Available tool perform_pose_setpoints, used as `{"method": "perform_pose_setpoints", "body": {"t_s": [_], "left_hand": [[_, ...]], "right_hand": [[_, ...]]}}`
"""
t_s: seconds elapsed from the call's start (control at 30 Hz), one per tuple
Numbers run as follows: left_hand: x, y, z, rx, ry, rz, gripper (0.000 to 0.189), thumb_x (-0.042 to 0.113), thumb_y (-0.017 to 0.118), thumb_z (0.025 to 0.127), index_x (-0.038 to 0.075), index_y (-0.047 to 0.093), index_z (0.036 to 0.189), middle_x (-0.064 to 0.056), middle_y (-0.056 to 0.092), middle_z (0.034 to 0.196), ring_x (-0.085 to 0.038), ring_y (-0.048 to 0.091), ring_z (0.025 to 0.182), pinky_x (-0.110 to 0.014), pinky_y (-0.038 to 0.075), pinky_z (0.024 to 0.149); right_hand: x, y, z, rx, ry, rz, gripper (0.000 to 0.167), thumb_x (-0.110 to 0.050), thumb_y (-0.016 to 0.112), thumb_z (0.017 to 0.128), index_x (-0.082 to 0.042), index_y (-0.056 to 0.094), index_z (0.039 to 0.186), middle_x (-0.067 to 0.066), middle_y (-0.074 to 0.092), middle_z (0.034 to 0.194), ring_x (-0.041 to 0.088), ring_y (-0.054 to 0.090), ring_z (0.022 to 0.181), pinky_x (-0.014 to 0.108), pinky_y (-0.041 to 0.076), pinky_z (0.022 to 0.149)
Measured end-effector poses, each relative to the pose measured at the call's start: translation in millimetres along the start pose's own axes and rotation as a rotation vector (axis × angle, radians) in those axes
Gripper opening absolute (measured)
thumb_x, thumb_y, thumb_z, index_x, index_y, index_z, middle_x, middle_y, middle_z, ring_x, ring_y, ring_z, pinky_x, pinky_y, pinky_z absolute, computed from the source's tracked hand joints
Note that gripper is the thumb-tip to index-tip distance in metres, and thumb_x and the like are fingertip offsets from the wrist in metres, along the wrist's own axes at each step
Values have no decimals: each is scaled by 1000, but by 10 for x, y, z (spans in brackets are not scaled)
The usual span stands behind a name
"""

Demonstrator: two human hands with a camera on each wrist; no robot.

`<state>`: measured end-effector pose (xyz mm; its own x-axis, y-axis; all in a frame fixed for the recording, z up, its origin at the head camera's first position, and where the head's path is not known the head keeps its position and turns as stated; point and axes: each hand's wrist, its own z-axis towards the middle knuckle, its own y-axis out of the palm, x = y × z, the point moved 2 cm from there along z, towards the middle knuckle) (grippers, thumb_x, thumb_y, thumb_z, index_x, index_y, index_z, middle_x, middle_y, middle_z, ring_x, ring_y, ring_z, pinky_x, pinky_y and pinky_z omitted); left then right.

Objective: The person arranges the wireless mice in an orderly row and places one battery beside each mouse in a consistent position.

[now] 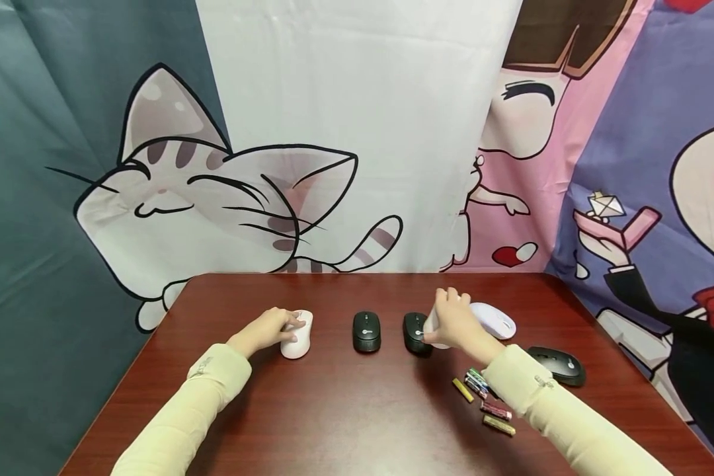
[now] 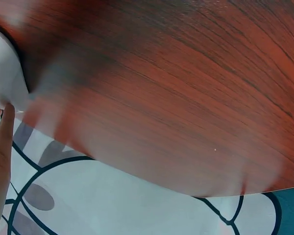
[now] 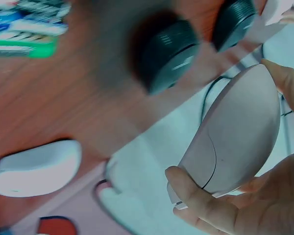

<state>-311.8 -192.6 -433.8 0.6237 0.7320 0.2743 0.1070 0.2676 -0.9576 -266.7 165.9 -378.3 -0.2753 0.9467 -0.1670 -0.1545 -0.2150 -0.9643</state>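
At the left of the table, a white computer mouse (image 1: 298, 335) lies with my left hand (image 1: 272, 330) gripping it, fingers over its top and thumb at its near left side. The left wrist view shows only a fingertip on that mouse's edge (image 2: 5, 73). My right hand (image 1: 454, 320) holds a second white mouse (image 3: 230, 132), thumb at one end and fingers at the other, raised off the table. It overlaps a black mouse (image 1: 415, 330) in the head view. Another black mouse (image 1: 366, 332) sits between the two hands.
Right of my right hand lies a third white mouse (image 1: 492, 320), with a black mouse (image 1: 558, 365) further right. Several batteries, among them a yellow one (image 1: 463, 390) and a dark red one (image 1: 496, 410), lie near my right forearm. A cartoon-printed cloth (image 1: 357, 99) hangs behind the table.
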Motion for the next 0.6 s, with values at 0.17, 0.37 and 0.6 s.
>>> {"method": "perform_pose_setpoints", "body": {"t_s": [0.17,0.37,0.6], "left_hand": [[-5,10,-27,20,25,0,36,12,73,77,-1,69,110,-23,64,117,-36,61,110,-40,52,84],[4,16,-70,44,61,24,34,13,71,79,-1,69,110,-23,63,117,-37,63,107,-43,51,85],[-36,43,-97,49,52,-3,36,14,71,80,0,67,113,-21,64,118,-35,62,110,-43,51,86]], "right_hand": [[-376,-11,37,26,-86,-4,90,-28,89,54,12,41,118,30,44,114,47,40,98,44,53,63],[-890,16,31,15,-200,-46,96,-32,90,52,7,40,124,27,43,123,45,41,105,41,55,58],[-1387,149,-24,-78,-322,-45,94,-37,88,56,4,40,126,23,44,123,39,42,104,31,52,56]]}}
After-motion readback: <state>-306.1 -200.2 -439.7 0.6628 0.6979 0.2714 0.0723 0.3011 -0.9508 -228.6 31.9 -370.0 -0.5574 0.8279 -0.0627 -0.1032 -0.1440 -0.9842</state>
